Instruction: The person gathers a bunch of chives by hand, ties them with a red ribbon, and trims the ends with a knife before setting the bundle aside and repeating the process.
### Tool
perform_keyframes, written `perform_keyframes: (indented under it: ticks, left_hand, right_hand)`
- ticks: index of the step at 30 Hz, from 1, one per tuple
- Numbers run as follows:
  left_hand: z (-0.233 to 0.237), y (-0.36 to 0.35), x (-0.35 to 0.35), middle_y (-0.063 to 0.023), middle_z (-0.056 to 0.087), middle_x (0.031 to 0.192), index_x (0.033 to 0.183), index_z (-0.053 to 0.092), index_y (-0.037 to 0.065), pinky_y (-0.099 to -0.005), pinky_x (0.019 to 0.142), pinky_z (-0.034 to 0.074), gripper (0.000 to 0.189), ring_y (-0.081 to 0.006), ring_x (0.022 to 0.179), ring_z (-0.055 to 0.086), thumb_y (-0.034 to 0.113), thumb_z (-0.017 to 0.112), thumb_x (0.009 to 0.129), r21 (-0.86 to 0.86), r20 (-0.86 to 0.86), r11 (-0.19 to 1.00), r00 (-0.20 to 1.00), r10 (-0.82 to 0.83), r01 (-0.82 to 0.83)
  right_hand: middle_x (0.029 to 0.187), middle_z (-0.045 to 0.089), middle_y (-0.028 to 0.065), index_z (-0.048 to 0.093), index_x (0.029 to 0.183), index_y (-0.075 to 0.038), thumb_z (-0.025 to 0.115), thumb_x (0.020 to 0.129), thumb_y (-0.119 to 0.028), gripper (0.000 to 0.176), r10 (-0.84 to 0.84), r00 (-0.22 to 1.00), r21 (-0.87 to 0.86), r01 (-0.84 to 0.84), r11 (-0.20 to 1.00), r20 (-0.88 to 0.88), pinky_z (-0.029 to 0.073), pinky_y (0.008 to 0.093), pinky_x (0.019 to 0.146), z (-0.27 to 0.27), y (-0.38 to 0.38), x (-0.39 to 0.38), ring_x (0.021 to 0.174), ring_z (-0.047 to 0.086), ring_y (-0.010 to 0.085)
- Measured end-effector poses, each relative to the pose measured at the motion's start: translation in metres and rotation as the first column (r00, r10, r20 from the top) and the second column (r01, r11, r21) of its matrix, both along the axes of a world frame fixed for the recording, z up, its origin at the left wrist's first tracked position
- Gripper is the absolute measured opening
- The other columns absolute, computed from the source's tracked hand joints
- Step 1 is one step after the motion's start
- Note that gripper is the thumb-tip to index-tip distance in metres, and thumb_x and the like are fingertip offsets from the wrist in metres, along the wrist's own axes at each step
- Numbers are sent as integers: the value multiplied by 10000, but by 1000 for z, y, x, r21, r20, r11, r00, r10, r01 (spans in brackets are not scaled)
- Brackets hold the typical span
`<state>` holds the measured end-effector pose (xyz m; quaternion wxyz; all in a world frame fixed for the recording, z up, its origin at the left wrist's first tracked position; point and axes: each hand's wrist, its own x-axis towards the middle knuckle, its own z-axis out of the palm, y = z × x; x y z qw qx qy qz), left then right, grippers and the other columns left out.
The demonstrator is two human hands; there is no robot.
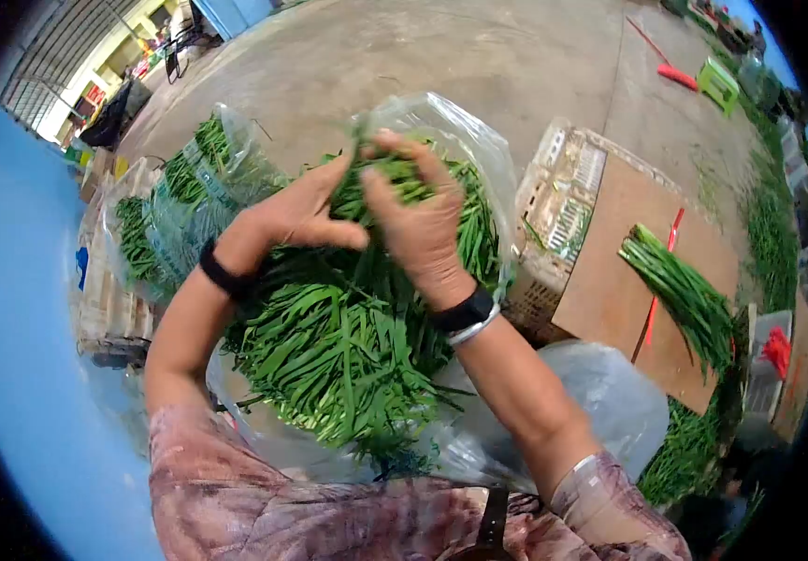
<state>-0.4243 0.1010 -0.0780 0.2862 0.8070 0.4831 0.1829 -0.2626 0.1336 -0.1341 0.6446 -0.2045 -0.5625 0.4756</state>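
Note:
A large clear plastic bag (451,117) stands in front of me, packed with bundles of long flat green leaves that look like garlic chives (343,346). My left hand (296,210) is over the far part of the bag, fingers stretched out and thumb apart. Facing it, my right hand (413,210) has its thumb and fingers spread in a curve just above the leaves. A blurred dark green strand shows near the fingertips of both hands; whether either hand touches it I cannot make out.
To the left is another plastic-wrapped lot of greens (189,182). At right, a chive bundle (675,285) and red strips (652,318) lie on a brown board (600,280) over a crate (558,192). A green stool (717,84) stands farther off.

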Motion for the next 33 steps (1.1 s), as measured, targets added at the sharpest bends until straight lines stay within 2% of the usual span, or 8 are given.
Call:
perform_keyframes:
  ticks: [3,5,10,14,20,21,27,33]
  left_hand:
    - [-11,-38,-3,-102,440,1279,1321,348,47,-349,1019,327,838,-227,1210,409,253,785,635,-145,294,985,946,133,-93]
    - [-21,-42,-13,-99,447,1276,1294,395,70,-365,1002,345,760,-252,1174,446,194,753,634,283,-79,959,997,7,15]
    - [-30,-60,-8,-130,482,1259,1262,438,76,-378,1000,344,686,-289,1137,479,210,722,652,148,61,983,993,99,-107]
    - [-2,-74,0,-135,490,1270,1263,432,51,-363,1018,329,679,-274,1185,458,233,713,672,-175,-287,950,936,203,-260]
    - [31,-43,-14,-127,403,1378,1374,351,43,-393,1066,272,944,-223,1258,393,752,430,756,-383,660,923,712,241,43]
    - [27,-36,-17,-126,433,1354,1332,425,38,-378,1081,241,966,-219,1273,371,796,194,778,-394,511,918,841,176,48]
    - [3,-27,-17,-96,572,1209,1196,580,55,-308,1036,311,641,-186,1139,491,532,227,954,-469,10,883,1000,-18,21]
    - [-27,-32,-28,-78,615,1128,1173,596,65,-289,909,413,522,-148,1027,534,454,315,967,-427,-64,897,993,95,-113]
  right_hand:
    - [1153,580,153,567,1120,-49,694,685,-96,455,-64,993,300,31,953,100,426,345,937,11,-31,-5,1074,566,258]
    - [1148,581,147,565,1135,-50,717,650,-100,511,-56,995,397,18,918,85,394,383,971,16,-42,-7,1097,543,300]
    - [1056,603,121,570,1103,-32,730,625,-84,506,-54,991,465,-8,885,120,384,411,971,12,-54,-8,1051,548,305]
    - [934,618,117,592,1010,-20,705,639,-45,388,-7,997,447,-28,894,78,428,384,924,6,-53,-10,935,583,301]
    - [849,608,104,602,940,-48,669,627,-8,322,132,991,435,-111,893,-17,469,361,777,32,-69,0,811,597,290]
    - [821,603,97,605,934,-43,667,645,0,299,170,985,484,-150,862,3,477,348,757,40,-77,5,778,598,283]
    - [813,555,86,601,920,-34,660,626,-105,308,372,926,727,-299,618,65,468,380,732,74,-154,42,743,550,286]
    - [948,605,129,583,969,-13,564,846,-201,225,588,801,44,-587,808,-112,449,384,854,83,-102,144,880,579,241]
